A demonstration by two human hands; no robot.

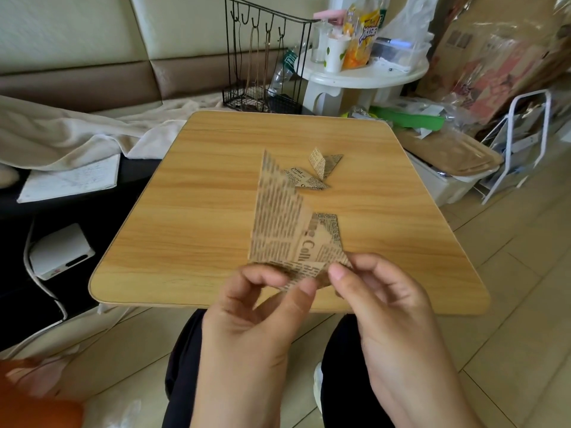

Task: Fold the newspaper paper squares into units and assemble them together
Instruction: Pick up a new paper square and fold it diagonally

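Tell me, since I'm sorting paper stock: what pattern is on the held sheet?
Tan newspaper print, black text columns, on the sheet; head view.

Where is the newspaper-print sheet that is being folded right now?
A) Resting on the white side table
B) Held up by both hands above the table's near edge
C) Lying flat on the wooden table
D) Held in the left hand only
B: both hands, left and right, pinch the lower edge of the newspaper-print sheet, which stands up above the wooden table.

Head camera – looks forward-down, close above table [216, 211].
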